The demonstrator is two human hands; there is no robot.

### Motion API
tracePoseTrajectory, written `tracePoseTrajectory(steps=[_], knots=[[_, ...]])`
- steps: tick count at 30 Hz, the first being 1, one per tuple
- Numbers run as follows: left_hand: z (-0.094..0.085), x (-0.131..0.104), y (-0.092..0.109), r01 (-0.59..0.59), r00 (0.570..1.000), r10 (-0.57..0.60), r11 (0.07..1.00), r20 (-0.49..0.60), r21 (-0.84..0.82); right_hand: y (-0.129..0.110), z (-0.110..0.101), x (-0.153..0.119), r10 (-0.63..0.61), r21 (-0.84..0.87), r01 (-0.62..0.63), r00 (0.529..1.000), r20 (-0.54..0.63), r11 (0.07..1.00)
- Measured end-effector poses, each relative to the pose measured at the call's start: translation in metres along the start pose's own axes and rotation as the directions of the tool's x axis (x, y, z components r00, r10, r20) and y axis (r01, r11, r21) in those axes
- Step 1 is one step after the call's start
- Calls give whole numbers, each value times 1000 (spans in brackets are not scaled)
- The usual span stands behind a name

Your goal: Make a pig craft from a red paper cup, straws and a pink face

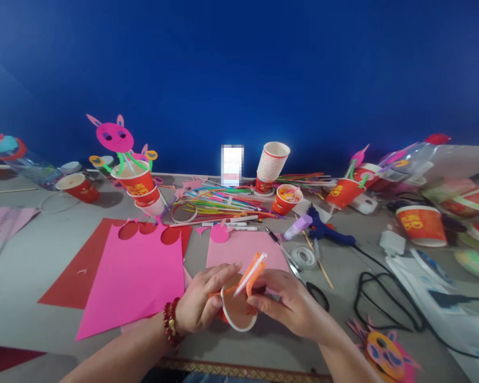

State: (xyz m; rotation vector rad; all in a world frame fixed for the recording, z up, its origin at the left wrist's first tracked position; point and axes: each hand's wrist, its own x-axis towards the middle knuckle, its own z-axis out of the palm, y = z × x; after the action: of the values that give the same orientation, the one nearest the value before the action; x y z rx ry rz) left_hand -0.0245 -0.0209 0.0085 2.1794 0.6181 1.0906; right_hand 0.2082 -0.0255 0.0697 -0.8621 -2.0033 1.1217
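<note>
A paper cup (239,322) is tipped toward me near the table's front, its white rim and pale inside showing. My left hand (203,298) wraps the cup's left side, with fingers over the rim. At the right side, my right hand (285,300) is closed with its thumb by the rim, pinching a bent orange strip (254,274). A thin white stick (250,274) stands up from the cup beside this strip. The outer wall of the cup and several of my fingertips are hidden. Under the hands lies a light pink sheet (231,252).
Bright pink paper (143,276) with round cutouts lies left. A blue glue gun (331,232), glue stick (298,227), tape roll (303,257) and black-handled scissors (317,295) are on the right. Colourful pipe cleaners (223,205) are heaped behind. Stacked cups (272,162) and a pink-faced figure (115,137) stand farther back.
</note>
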Motion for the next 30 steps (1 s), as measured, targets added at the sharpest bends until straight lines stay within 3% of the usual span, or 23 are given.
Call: tracePoseTrajectory(steps=[9, 13, 16, 20, 30], knots=[[3, -6, -6, 25, 997, -28, 999, -71, -38, 2, 5, 2, -98, -221, 100, 995, 19, 970], [5, -13, -10, -25, 993, 28, 999, -117, 24, 0, 6, 2, -164, -241, 165, 986, 23, 956], [5, -15, -9, -26, 992, 31, 999, -119, 39, 3, 10, 0, -242, -219, 228, 969, -43, 949], [3, -10, -6, -59, 995, 62, 998, -78, 38, 8, 20, -2, -230, -250, 190, 963, -140, 949], [5, -13, -6, -50, 996, 53, 998, -74, 37, 0, 26, 0, -212, -237, 176, 968, -134, 955]])
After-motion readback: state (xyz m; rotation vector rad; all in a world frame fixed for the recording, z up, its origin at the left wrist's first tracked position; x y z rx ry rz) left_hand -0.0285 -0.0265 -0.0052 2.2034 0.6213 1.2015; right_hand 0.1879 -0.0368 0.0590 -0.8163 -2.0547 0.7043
